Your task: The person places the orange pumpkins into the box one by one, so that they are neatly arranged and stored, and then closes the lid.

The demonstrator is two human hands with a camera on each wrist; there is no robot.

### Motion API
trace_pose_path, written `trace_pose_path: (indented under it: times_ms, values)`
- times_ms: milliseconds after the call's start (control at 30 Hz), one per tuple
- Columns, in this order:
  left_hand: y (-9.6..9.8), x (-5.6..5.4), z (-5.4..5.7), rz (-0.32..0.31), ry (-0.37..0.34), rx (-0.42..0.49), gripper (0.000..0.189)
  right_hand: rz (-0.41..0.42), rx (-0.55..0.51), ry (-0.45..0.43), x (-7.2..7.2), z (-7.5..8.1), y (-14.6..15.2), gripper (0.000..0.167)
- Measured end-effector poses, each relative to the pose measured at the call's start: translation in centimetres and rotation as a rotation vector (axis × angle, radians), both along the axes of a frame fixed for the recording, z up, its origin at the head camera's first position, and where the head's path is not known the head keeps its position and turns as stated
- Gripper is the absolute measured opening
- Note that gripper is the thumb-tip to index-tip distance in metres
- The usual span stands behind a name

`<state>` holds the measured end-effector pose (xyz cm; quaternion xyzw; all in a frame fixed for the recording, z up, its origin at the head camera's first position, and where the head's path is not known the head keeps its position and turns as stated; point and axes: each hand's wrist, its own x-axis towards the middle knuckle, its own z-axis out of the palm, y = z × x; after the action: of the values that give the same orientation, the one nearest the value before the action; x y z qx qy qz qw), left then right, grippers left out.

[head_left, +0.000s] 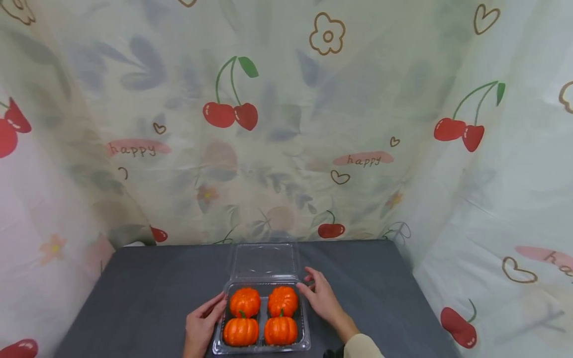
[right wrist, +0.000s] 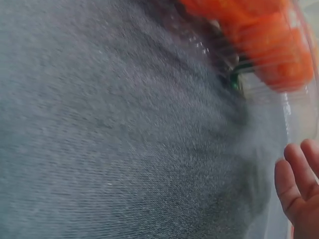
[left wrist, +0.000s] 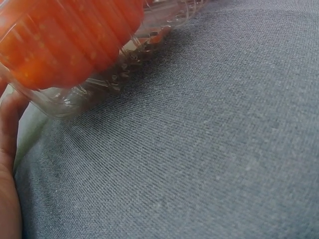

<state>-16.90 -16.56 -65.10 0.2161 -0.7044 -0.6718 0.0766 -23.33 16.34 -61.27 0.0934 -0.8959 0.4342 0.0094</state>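
Observation:
A clear plastic clamshell box [head_left: 261,349] lies on the dark table with its lid [head_left: 265,261] folded back. Inside sit several small orange pumpkins, among them one at the front left [head_left: 240,332] and one at the back right [head_left: 283,301]. My left hand [head_left: 200,325] is at the box's left side, its fingertips touching the rim. In the left wrist view, a finger [left wrist: 11,119] reaches the box's corner beneath a pumpkin [left wrist: 75,45]. My right hand [head_left: 323,299] hovers by the back right corner near the lid hinge, fingers spread and holding nothing.
The dark grey cloth-covered table [head_left: 156,283] extends to both sides of the box. A printed curtain [head_left: 286,164] with cherries and hearts hangs behind it and along both sides. A small dark object [head_left: 331,353] shows beside the right sleeve [head_left: 363,347].

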Motion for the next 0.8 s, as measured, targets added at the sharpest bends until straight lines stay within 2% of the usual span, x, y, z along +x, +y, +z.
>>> trace_pose_path:
  times_ms: [133,267,633,800]
  values:
    - [0.1,0.0,0.0,-0.002,-0.002,0.004,0.055,-0.016,0.023,-0.054,-0.6,-0.4,0.3,0.064]
    - [0.0,0.0,-0.1,0.001,-0.01,0.008,0.057,0.013,0.012,-0.094,-0.9,-0.6,0.5,0.065]
    - [-0.1,0.1,-0.2,-0.008,0.004,0.023,0.06,0.062,-0.093,-0.224,-1.3,-0.9,0.5,0.066]
    - [0.0,0.1,-0.1,0.002,-0.011,0.008,0.055,0.106,-0.143,-0.247,-1.2,-0.6,0.4,0.064]
